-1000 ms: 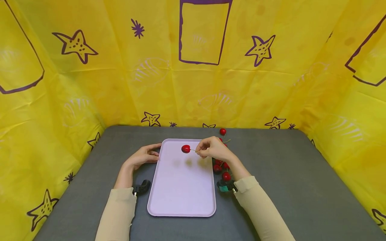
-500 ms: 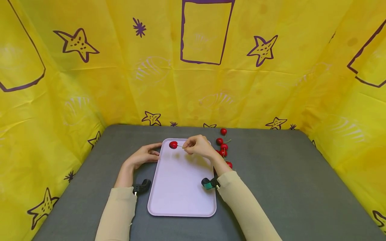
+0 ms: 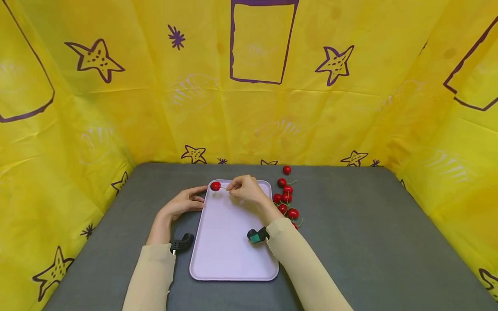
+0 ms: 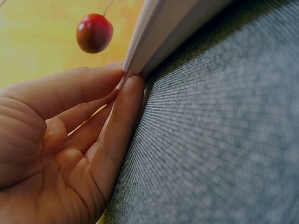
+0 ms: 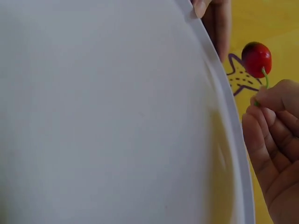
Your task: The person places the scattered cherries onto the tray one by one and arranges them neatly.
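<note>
By its thin green stem, my right hand holds a red cherry between thumb and fingers. In the head view the cherry hangs over the far left corner of a pale lilac tray, above its surface. The right wrist view shows the pinched stem and the cherry sideways. My left hand rests beside the tray's left edge, its thumb and fingers touching the rim. Beyond that hand, the left wrist view catches the dangling cherry.
Several red cherries with stems lie on the grey cloth table along the tray's right side, partly behind my right forearm. A yellow patterned curtain encloses the back and both sides. Each wrist wears a black camera band.
My right hand has moved left across the tray with the cherry, from near the right edge to the far left corner. My left hand has stayed at the left edge.
</note>
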The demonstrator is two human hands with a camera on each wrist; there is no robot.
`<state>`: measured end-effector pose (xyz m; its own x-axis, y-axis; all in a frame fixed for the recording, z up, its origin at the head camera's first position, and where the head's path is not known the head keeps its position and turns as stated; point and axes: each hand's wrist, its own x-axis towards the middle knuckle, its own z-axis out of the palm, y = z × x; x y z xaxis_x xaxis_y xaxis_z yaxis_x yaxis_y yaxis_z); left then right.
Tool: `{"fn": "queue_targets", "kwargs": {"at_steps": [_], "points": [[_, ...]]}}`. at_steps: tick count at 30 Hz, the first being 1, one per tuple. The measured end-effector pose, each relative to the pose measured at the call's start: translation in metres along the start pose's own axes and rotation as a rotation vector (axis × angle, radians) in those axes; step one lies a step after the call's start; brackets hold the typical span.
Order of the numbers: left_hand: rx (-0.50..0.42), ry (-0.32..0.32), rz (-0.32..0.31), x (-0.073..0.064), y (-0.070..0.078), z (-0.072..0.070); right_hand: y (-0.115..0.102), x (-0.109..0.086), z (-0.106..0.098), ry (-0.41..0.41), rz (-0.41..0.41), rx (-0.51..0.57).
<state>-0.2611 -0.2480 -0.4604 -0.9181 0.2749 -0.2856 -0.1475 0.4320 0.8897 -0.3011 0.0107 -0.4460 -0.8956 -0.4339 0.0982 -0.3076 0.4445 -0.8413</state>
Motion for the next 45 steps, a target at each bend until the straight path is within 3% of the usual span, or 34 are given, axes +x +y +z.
{"fn": "queue_targets", "kwargs": {"at_steps": [9, 19, 26, 38, 45], "points": [[-0.005, -0.007, 0.009, 0.0, -0.001, -0.002, 0.007, 0.005, 0.012, 0.001, 0.056, 0.062], [-0.025, -0.012, 0.024, 0.001, 0.0, -0.002, 0.009, 0.01, 0.015, 0.032, 0.026, 0.008], [-0.024, -0.013, 0.019, 0.001, 0.001, -0.001, 0.012, 0.01, 0.014, 0.068, -0.019, -0.095], [-0.015, -0.005, 0.003, -0.001, 0.001, -0.002, 0.015, 0.009, 0.016, 0.125, -0.013, -0.113], [-0.017, -0.004, -0.001, 0.0, -0.001, -0.001, 0.016, 0.008, 0.015, 0.119, 0.001, -0.121]]}}
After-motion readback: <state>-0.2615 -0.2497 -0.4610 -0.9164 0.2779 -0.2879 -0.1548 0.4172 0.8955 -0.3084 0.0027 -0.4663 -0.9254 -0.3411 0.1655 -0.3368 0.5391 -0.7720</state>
